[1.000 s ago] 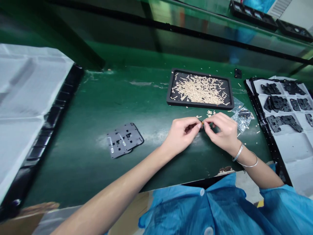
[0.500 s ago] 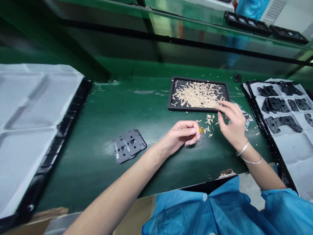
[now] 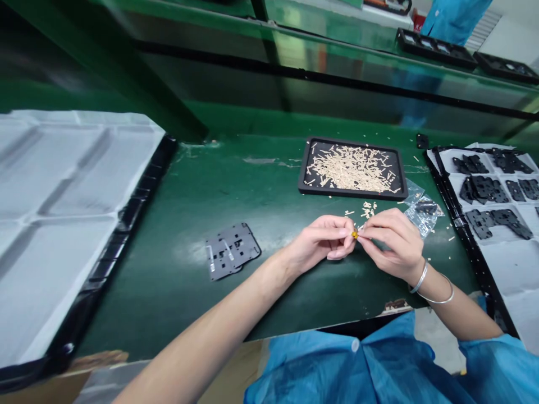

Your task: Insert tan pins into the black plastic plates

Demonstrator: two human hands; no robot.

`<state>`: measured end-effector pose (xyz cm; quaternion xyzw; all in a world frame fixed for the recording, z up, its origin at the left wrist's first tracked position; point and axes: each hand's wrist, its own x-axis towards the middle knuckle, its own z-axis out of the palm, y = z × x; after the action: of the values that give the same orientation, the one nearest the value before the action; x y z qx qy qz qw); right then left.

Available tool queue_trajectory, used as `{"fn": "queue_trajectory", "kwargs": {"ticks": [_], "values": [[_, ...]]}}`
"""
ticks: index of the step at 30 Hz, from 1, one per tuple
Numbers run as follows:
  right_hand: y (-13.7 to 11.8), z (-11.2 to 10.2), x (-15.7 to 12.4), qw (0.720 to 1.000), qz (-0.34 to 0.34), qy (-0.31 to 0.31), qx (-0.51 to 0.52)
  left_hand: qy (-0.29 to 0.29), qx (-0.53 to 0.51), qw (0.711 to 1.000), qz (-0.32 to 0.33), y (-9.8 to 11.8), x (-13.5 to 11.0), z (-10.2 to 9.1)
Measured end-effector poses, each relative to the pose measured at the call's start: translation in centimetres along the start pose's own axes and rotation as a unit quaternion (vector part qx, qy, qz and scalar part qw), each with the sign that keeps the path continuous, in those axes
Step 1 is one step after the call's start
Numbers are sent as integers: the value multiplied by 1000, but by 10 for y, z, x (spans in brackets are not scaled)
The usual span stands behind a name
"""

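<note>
I'm looking down from the head camera, and here the left hand (image 3: pixel 322 242) pinches a tiny, glossy amber piece (image 3: pixel 355 233) between thumb and finger, out over the green bench (image 3: pixel 168 303). The right hand (image 3: pixel 393 241), two smooth metal bangles (image 3: pixel 442 297) at its wrist, meets it fingertip to fingertip; whether those fingers grip the piece too, I can't tell. Just beyond sits a shallow rectangular black tray (image 3: pixel 353 194), heaped with thin, matte, pale strips (image 3: pixel 351 168), more scattered before it. Near the right hand I've got a crinkled clear bag (image 3: pixel 423 216). Over left, flat grey plates (image 3: pixel 233 251), punched with square holes, overlap. Far right, dark, notched plates (image 3: pixel 484 189) lie across a white-lined, compartmented tray (image 3: pixel 514 269).
</note>
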<state>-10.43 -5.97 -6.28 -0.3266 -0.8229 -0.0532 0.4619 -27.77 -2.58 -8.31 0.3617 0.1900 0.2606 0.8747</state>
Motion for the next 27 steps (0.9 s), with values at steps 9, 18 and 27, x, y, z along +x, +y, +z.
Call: {"fn": "queue_trajectory", "kwargs": {"ticks": [9, 18, 27], "values": [[-6, 1, 2, 968, 209, -16, 137, 65, 47, 994, 67, -2, 2, 3], [-3, 4, 1, 892, 390, -53, 224, 167, 115, 972, 122, -3, 1, 5], [2, 1, 3, 831, 452, -80, 314, 150, 91, 978, 109, -3, 2, 5]]}}
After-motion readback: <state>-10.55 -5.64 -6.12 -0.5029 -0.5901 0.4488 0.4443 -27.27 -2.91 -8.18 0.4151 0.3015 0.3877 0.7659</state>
